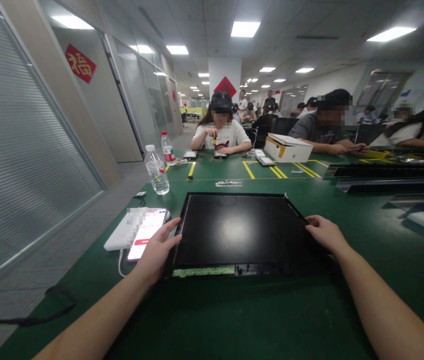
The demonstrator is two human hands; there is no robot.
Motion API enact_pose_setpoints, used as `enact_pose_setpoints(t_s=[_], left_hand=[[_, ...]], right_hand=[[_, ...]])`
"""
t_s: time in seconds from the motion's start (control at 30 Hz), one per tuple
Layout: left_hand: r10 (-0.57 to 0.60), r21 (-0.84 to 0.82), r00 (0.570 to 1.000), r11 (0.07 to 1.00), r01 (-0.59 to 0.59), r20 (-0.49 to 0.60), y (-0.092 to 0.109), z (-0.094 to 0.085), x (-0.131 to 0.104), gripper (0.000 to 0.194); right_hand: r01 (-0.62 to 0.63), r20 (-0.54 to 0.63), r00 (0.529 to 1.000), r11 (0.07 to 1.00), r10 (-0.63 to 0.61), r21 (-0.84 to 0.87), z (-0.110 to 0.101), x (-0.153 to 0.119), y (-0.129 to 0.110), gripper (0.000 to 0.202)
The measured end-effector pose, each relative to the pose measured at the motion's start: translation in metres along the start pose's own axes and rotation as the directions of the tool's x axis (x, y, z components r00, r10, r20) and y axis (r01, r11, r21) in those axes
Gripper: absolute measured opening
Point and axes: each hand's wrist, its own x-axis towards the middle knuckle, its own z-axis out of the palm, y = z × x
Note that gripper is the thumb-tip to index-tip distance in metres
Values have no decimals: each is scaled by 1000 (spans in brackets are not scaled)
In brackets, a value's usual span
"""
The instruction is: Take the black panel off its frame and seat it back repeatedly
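A black display panel (242,230) lies in front of me on the green table (212,320), its dark screen facing up with a bright reflection. Along its near edge, on the left, runs a green circuit strip (204,271). My left hand (159,250) grips the panel's left edge, its thumb and fingers at the frame. At the right edge, my right hand (326,234) holds the frame, with its fingers bent around it. The undersides of both grips are hidden.
Left of the panel are a lit phone (147,235), a white box (122,232) with a cable and two bottles (157,172). Small parts (228,183) lie beyond it. Dark metal strips (388,185) are at the right. Across the table sits a person (221,132) with a tool.
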Motion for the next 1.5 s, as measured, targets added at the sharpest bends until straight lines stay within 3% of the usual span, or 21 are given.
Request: enact_pose_setpoints(t_s=[0.23, 0.43, 0.7, 0.87, 1.23, 1.5], left_hand=[[-27, -47, 998, 999, 24, -63, -9, -2, 8, 48], [-119, -142, 993, 982, 121, 25, -17, -6, 13, 66], [-178, -170, 983, 968, 184, 51, -8, -4, 7, 75], [-206, -163, 967, 960, 229, 149, 4, 2, -3, 77], [-54, -61, 976, 996, 69, 213, 2, -3, -6, 100], [-15, -64, 971, 997, 31, 239, 3, -2, -7, 98]], right_hand=[[10, 11, 1000, 1000, -10, -16, -1, -2, -4, 32], [16, 7, 1000, 1000, -15, -22, 1, -3, -4, 30], [12, 28, 1000, 999, -10, -40, -1, -4, -6, 34], [19, 27, 999, 999, -18, -48, -2, -5, -8, 34], [30, 24, 999, 998, -29, -63, 0, -5, -9, 34], [13, 62, 998, 997, -8, -79, -4, -5, -12, 38]])
